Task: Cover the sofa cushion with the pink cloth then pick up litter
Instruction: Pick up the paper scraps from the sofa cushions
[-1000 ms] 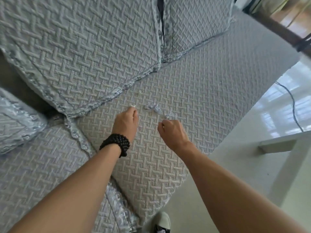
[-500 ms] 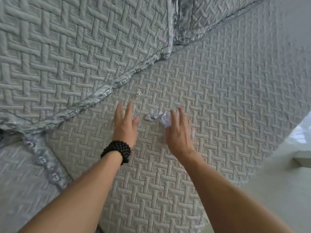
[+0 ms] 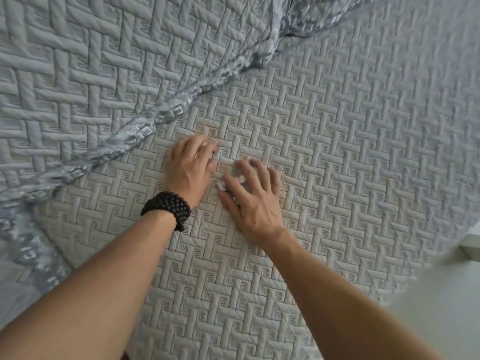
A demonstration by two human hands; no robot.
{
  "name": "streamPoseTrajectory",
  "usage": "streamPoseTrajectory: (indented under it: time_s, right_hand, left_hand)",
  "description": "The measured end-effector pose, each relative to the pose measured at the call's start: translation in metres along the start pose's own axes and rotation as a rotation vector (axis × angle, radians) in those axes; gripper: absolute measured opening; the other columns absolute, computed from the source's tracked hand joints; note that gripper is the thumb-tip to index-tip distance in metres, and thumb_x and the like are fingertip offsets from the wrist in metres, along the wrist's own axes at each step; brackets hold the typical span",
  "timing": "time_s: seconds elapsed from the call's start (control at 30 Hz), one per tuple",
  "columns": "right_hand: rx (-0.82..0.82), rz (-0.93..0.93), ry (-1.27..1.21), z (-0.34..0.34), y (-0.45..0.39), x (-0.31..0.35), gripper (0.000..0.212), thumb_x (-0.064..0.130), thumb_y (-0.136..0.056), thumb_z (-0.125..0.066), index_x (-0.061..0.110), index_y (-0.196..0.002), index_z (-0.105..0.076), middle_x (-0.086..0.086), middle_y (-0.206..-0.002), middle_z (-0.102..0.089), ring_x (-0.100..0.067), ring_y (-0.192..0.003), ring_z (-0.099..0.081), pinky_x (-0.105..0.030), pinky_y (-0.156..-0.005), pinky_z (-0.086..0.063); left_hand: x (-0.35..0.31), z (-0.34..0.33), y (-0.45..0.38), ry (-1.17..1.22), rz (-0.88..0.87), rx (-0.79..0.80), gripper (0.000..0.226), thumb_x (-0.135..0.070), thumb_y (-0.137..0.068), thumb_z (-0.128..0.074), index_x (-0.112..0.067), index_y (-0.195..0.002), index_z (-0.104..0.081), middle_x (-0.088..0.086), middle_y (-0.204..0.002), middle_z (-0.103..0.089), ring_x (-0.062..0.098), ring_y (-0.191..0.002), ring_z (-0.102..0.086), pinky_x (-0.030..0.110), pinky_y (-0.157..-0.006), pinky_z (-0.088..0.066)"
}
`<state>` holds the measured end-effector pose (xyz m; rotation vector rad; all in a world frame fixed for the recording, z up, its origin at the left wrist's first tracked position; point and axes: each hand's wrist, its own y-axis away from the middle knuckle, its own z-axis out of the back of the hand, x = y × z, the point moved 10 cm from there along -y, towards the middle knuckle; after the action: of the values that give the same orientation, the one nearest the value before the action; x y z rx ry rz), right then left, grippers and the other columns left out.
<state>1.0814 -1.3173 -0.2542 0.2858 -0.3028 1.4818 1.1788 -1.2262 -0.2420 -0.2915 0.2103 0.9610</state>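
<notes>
The sofa seat is covered by a pale pinkish quilted cloth (image 3: 337, 141) with a woven pattern. Small whitish crumpled litter scraps (image 3: 224, 187) lie on it between my hands. My left hand (image 3: 188, 170), with a black bead bracelet on the wrist, rests on the cloth with its fingers curled onto a tiny white scrap (image 3: 207, 144); motion blur hides whether it grips the scrap. My right hand (image 3: 255, 201) hovers with fingers spread over the scraps, partly hiding them, and holds nothing that I can see.
Grey quilted back cushions (image 3: 78, 74) with shiny trim (image 3: 145, 131) border the seat at the upper left. The seat's front edge runs along the lower right, with pale floor (image 3: 441, 307) beyond it.
The camera has moved closer to the seat. Both hands moved forward: the left reached up to the tiny scrap, and the right spread over the crumpled scraps.
</notes>
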Motion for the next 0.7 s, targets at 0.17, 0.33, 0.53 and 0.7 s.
streamPoseTrajectory:
  time_s: [0.17, 0.33, 0.53, 0.7]
  right_hand:
    - [-0.118, 0.084, 0.003, 0.012, -0.004, 0.013, 0.031, 0.038, -0.103, -0.042, 0.016, -0.103, -0.064, 0.0, -0.093, -0.059, -0.021, -0.08, -0.051, -0.037, -0.069, -0.042]
    - [-0.019, -0.093, -0.102, 0.012, -0.01, 0.007, 0.033, 0.027, -0.099, -0.046, 0.015, -0.068, -0.05, 0.002, -0.062, -0.052, -0.019, -0.043, -0.043, -0.027, -0.04, -0.031]
    - [0.064, -0.371, -0.242, 0.058, 0.063, -0.003, 0.042, 0.019, -0.097, -0.042, 0.011, -0.056, -0.045, 0.0, -0.047, -0.048, -0.017, -0.036, -0.04, -0.031, -0.035, -0.038]
    - [-0.098, -0.497, -0.25, 0.156, 0.144, 0.009, 0.042, 0.021, -0.097, -0.045, 0.016, -0.055, -0.045, 0.007, -0.048, -0.044, -0.011, -0.037, -0.039, -0.024, -0.034, -0.034]
  left_hand:
    - [-0.007, 0.007, 0.015, 0.037, -0.019, -0.016, 0.023, -0.019, -0.095, -0.053, -0.01, -0.074, -0.056, 0.003, -0.065, -0.056, 0.017, -0.062, -0.044, 0.032, -0.055, -0.038]
    - [-0.008, 0.004, 0.034, -0.015, 0.111, 0.161, 0.04, -0.026, -0.097, -0.048, -0.007, -0.066, -0.063, 0.0, -0.043, -0.048, 0.015, -0.038, -0.037, 0.019, -0.044, -0.03]
    - [-0.056, 0.056, 0.048, 0.082, 0.144, 0.266, 0.047, -0.025, -0.099, -0.039, -0.014, -0.054, -0.049, -0.006, -0.04, -0.037, 0.007, -0.033, -0.035, 0.018, -0.037, -0.024]
    - [-0.137, 0.133, 0.063, 0.127, 0.001, 0.298, 0.047, -0.028, -0.1, -0.037, -0.012, -0.059, -0.052, -0.005, -0.044, -0.04, 0.008, -0.036, -0.038, 0.019, -0.037, -0.025]
